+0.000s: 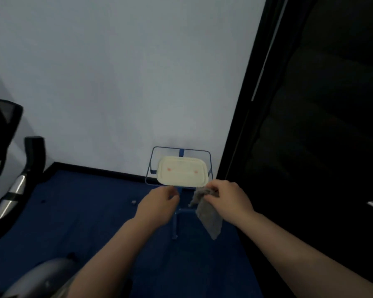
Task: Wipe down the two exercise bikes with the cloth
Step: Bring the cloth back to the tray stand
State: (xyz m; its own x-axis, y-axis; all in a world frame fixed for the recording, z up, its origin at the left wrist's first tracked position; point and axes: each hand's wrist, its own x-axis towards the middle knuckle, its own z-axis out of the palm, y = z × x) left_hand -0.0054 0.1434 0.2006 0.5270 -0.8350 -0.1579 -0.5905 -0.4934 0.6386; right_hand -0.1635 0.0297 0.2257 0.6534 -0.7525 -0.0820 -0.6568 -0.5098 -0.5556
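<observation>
Between the right hand's (228, 198) fingertips, a grey cloth (209, 216) hangs pinched.

Beside it, the left hand (157, 203) curls loosely, thumb near fingers, gripping nothing visible (apart from the cloth). Just beyond both sits a cream lidded container (182, 174) on a blue wire stand (151, 166). Far left, an exercise bike (15, 186) stands on blue carpet (84, 211) against the white wall (116, 72).

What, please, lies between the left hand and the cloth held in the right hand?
Head view: nothing is held between the left hand and the cloth; only the blue stand shows behind.
</observation>
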